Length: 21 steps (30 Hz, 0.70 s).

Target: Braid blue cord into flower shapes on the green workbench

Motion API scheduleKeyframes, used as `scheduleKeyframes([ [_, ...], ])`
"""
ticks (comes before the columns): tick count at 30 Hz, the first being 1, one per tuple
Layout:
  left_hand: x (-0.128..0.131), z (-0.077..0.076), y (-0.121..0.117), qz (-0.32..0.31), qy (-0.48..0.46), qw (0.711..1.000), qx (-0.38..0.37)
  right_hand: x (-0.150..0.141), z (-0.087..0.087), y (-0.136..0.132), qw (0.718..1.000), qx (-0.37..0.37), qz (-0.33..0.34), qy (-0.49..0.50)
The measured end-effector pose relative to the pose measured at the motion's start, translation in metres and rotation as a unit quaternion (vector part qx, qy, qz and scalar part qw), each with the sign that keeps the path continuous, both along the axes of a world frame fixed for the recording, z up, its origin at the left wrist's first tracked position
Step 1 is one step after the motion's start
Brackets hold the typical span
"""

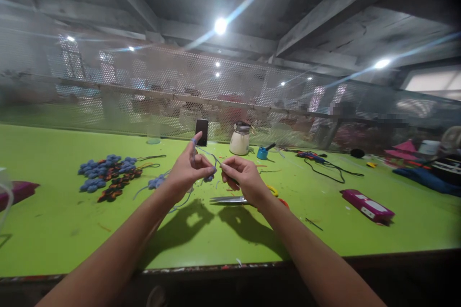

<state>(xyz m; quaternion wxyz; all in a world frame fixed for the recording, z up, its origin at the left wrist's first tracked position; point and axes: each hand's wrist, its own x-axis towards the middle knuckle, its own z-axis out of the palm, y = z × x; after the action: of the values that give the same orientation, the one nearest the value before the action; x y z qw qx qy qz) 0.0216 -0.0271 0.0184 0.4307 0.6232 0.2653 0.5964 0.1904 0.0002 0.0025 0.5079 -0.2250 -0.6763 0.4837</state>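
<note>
My left hand (187, 168) is closed, pinching a small blue crochet piece (209, 178) between thumb and fingers. Blue yarn (194, 142) wraps its raised index finger and trails down to the table. Close by on the right, my right hand (241, 175) pinches what looks like a thin crochet hook (221, 165), mostly hidden by the fingers, its tip at the yarn. Under the right wrist lie scissors (228, 200) with red and yellow handles. Left of my hands are a blue crochet flower (156, 181) and a pile of blue flowers (95, 168) with dark orange-black ones (117, 184).
On the green table (108, 235) stand a phone (202, 133), a cream jar (239, 139) and a blue pot (262, 153). A corded glue gun (311, 156) and a magenta power strip (367, 206) lie right. A perforated screen (173, 91) borders the back.
</note>
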Motion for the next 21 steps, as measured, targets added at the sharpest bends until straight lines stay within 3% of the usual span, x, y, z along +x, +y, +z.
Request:
scheduleKeyframes([
  [10, 0.0054, -0.0041, -0.0005, 0.092, 0.125, 0.986, 0.063, 0.0017, 0.0029, -0.0001, 0.995, -0.091, 0.026, 0.021],
  [21, 0.0060, -0.0060, 0.0016, 0.109, 0.129, 0.982, 0.081, 0.0051, 0.0057, 0.0011, 0.989, -0.135, 0.029, 0.051],
])
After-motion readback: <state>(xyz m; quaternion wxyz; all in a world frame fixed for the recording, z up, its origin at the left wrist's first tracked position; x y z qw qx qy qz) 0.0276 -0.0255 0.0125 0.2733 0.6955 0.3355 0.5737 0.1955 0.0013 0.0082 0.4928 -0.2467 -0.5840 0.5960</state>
